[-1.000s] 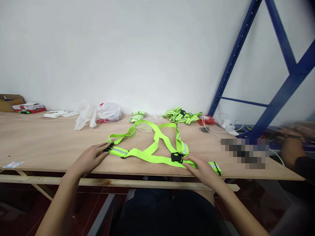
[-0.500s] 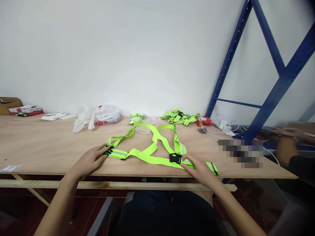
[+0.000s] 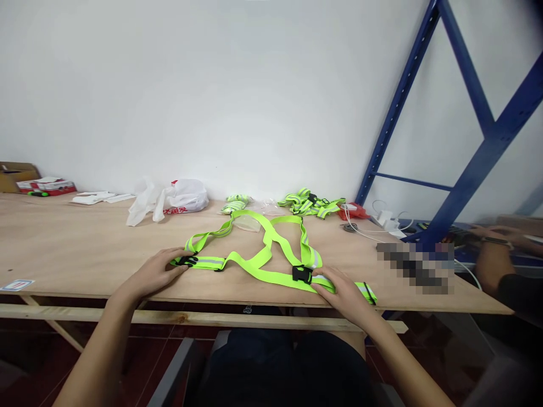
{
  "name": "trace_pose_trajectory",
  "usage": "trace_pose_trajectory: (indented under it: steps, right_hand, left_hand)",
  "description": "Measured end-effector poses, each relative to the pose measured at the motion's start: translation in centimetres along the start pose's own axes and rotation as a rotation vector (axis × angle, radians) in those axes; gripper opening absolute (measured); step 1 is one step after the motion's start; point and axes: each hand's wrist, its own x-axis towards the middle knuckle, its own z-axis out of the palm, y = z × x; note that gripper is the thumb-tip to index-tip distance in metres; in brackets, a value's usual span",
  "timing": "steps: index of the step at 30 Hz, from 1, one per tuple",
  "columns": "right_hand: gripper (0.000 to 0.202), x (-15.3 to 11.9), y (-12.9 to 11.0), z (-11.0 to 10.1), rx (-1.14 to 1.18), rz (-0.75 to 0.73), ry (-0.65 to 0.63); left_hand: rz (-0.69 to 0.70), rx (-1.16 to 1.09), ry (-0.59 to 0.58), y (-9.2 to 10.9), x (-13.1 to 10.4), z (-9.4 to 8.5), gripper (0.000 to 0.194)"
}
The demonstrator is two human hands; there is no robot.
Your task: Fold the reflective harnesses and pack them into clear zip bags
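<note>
Harness (image 3: 271, 233) of yellow-green straps is lying spread out on the wooden table (image 3: 85, 243), near edge, middle of the scene. Grey reflective bands are showing on several straps; two straps are crossing at the centre.

Left hand (image 3: 158, 271): fingers are curving over the harness's near left end, touching it just beside the left black buckle (image 3: 189, 260). Cannot tell whether they are gripping or only resting.

Right hand (image 3: 343, 291): thumb and fingers are lying partly bent on the strap, just right of the right black buckle (image 3: 301, 274); a pinch cannot be confirmed. A strap end is sticking out beyond this hand, to the right.

Far side, by the wall: a heap of similar straps (image 3: 311, 202) is sitting right of centre, with a red bag (image 3: 356, 211) beside it on the right. A white plastic bag (image 3: 189, 195) is standing left of centre. Far right, another person's arm (image 3: 494, 257) is reaching in beyond the blue metal frame (image 3: 483, 141).
</note>
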Motion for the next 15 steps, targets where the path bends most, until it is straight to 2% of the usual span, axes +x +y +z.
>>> trace_pose_trajectory:
  steps: [3,6,10,15]
  right_hand:
    - [0.018,0.0,-0.1,0.0,-0.013,0.0,0.002]
    - [0.018,0.0,-0.2,-0.1,-0.022,-0.01,0.027]
    - [0.016,0.1,-0.5,-0.1,-0.026,-0.016,0.051]
    - [0.015,0.2,-0.5,0.0,-0.025,-0.008,0.054]
  left_hand:
    - [-0.002,-0.055,0.021,0.7,0.3,-0.3,0.049]
    - [-0.028,-0.098,0.097,1.1,0.3,-0.4,0.052]
    - [-0.137,-0.204,0.288,1.3,-0.1,-0.5,0.056]
    - [-0.256,-0.492,0.524,2.8,0.2,-1.0,0.056]
